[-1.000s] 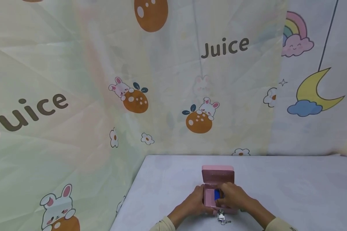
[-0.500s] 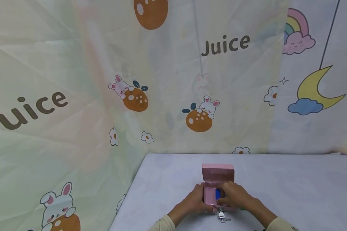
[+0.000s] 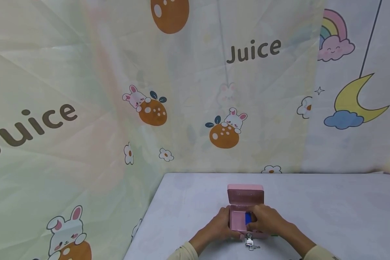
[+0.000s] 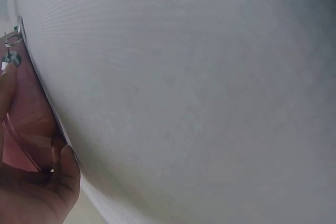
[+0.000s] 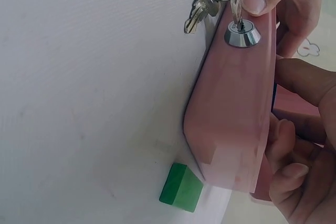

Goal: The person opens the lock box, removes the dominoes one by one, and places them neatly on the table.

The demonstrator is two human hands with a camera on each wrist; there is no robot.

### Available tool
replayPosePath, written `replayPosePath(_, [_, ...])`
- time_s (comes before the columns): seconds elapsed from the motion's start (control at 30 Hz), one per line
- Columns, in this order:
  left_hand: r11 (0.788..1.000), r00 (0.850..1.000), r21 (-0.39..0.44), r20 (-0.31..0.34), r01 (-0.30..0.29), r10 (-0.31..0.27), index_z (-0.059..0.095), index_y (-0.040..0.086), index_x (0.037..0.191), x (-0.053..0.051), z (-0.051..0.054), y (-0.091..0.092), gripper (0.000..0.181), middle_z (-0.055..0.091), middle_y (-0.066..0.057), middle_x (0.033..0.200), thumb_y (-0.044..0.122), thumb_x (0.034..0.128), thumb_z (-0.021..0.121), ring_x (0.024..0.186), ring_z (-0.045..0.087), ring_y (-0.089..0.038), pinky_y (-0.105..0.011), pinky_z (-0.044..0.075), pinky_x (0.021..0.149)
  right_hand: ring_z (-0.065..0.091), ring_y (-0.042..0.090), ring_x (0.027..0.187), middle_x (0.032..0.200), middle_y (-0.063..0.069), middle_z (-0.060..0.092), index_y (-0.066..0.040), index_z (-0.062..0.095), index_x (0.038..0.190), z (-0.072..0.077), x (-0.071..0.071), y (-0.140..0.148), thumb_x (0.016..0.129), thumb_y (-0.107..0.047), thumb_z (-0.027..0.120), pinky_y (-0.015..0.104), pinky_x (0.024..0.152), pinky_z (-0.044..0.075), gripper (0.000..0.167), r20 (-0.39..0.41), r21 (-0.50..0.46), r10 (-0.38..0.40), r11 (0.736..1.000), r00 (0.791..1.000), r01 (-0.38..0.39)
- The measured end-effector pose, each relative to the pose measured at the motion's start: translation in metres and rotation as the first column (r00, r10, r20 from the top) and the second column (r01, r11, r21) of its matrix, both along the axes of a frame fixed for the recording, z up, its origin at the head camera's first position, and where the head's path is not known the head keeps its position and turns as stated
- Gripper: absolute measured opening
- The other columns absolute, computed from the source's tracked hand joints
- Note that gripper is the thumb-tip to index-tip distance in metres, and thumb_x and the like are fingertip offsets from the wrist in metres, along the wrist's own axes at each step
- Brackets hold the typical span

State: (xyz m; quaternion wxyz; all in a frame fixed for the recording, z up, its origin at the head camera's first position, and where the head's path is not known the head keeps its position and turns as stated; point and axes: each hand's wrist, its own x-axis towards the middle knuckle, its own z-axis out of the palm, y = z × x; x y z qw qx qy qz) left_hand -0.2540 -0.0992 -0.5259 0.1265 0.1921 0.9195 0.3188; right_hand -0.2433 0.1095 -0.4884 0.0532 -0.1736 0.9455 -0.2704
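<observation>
Starting at the left, we see a pale backdrop (image 3: 100, 90) printed with rabbits, oranges and the word "Juice"; it also runs behind the white worktop (image 3: 188, 202). Next comes a person's left hand (image 3: 219, 224), gripping the left side of a pink box (image 3: 238, 221), its thumb round the front near the lock (image 5: 242, 36). The box sits on the worktop with its lid (image 3: 246, 197) raised at the back. A key stands in the lock, and more keys (image 5: 198, 9) hang from its ring. Toward the right inside the box is a blue piece (image 3: 248, 218), partly hidden by the right hand (image 3: 268, 219), which pinches it. Near the box's front right corner, a green block (image 5: 181, 188) lies on the worktop.
</observation>
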Motion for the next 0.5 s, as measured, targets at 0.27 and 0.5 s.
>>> replayPosePath(0.27, [1.000,1.000,0.015,-0.002,0.020,-0.020,0.039,0.025,0.145,-0.0014,-0.0016,-0.0007,0.094,0.050,0.011,0.116,0.042,0.0694,0.091,0.098,0.047,-0.002,-0.028,0.048,0.093,0.048,0.013,0.062,0.065,-0.004,0.051,-0.010,0.072,0.112,0.0001,0.0007,0.0032,0.070,-0.018,0.092,0.027,0.056,0.042,0.048,0.007,-0.002,-0.014,1.000,1.000,0.014])
replayPosePath(0.5, [1.000,1.000,0.009,-0.012,0.014,-0.014,0.039,0.025,0.146,-0.0011,-0.0008,-0.0005,0.095,0.051,0.010,0.118,0.042,0.0687,0.092,0.098,0.049,-0.002,-0.028,0.048,0.094,0.049,0.014,0.065,0.068,-0.004,0.052,-0.011,0.071,0.116,0.0015,0.0004,0.0069,0.069,-0.018,0.092,0.028,0.058,0.043,0.052,0.015,-0.018,-0.016,1.000,1.000,0.016])
